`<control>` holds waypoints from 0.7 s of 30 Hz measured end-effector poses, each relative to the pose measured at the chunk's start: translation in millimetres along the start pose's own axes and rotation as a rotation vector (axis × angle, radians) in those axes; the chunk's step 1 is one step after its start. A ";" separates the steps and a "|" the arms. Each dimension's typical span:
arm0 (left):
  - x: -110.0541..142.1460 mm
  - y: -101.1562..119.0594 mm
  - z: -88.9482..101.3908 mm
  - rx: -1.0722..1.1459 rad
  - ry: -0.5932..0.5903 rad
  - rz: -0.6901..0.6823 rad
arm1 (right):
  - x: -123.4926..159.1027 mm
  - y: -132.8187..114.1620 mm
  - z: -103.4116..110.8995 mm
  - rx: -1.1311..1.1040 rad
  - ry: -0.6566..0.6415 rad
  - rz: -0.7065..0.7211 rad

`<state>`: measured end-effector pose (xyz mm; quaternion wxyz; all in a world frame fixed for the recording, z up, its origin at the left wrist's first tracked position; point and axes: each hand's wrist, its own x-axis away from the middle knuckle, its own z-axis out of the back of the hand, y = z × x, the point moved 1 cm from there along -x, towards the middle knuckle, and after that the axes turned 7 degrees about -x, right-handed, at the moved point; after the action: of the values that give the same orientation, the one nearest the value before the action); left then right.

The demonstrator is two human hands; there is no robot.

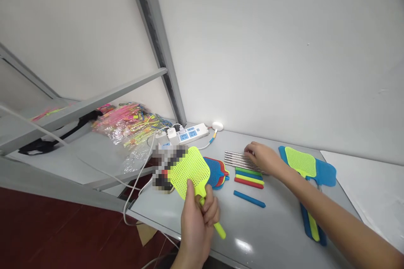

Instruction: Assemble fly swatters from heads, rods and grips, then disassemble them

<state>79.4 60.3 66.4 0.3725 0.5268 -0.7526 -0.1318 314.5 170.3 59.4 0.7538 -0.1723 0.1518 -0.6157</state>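
My left hand [200, 218] is closed around a yellow-green fly swatter [191, 170], its thumb lying along the mesh head. The handle's end sticks out below my fist. Farther right, my right hand [257, 154] reaches over a row of thin metal rods [238, 160], fingers curled down onto them; the fingertips are partly hidden. Below the rods lie green, blue, yellow and red plastic handles [248, 183], with a single blue handle [249, 199] apart from them. Behind the held swatter rests a stack of blue and red swatter heads [217, 170].
Several blue and yellow swatters [301, 162] lie at the right, partly under my right forearm, beside a white sheet [366, 189]. A power strip [193, 133] with cables stands near the wall. Bagged colourful items [129, 124] fill the left shelf behind a metal post [172, 88].
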 end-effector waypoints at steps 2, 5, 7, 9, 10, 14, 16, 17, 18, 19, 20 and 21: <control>1.6 -2.3 -0.5 -0.052 -0.032 -0.005 | -19.9 7.7 -3.3 0.016 -0.026 0.010; 3.0 -4.3 -1.0 -0.126 -0.081 -0.026 | -32.8 12.6 -11.2 0.028 -0.079 0.035; 2.6 -4.0 -0.1 -0.141 -0.101 -0.020 | -35.1 13.8 -15.7 0.033 -0.100 0.049; 1.8 -2.9 1.6 -0.135 -0.098 0.000 | -36.3 14.1 -17.9 0.038 -0.103 0.055; 1.6 -2.3 2.3 -0.133 -0.097 0.013 | -36.8 14.0 -17.8 0.041 -0.098 0.052; 4.1 0.4 0.5 -0.157 -0.195 0.017 | -33.5 9.7 -5.0 0.046 -0.018 -0.020; 6.5 1.9 -2.6 -0.163 -0.241 -0.024 | -22.2 0.7 7.5 0.035 0.049 -0.065; 7.8 2.4 -4.2 -0.158 -0.248 -0.043 | -12.7 -6.9 13.8 0.012 0.093 -0.080; 9.2 2.7 -5.8 -0.149 -0.247 -0.059 | -0.7 -16.7 19.1 -0.020 0.129 -0.083; 10.8 2.5 -7.3 -0.138 -0.243 -0.073 | 13.7 -28.6 23.0 -0.066 0.172 -0.079; 12.6 1.9 -8.8 -0.128 -0.240 -0.089 | 29.8 -42.3 25.5 -0.206 0.262 -0.062; 14.8 0.5 -10.4 -0.117 -0.244 -0.101 | 46.6 -57.4 25.2 -0.335 0.292 -0.022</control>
<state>83.8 49.3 80.1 0.3013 0.5214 -0.7558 -0.2572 284.5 116.0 106.9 0.6779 -0.2060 0.3575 -0.6085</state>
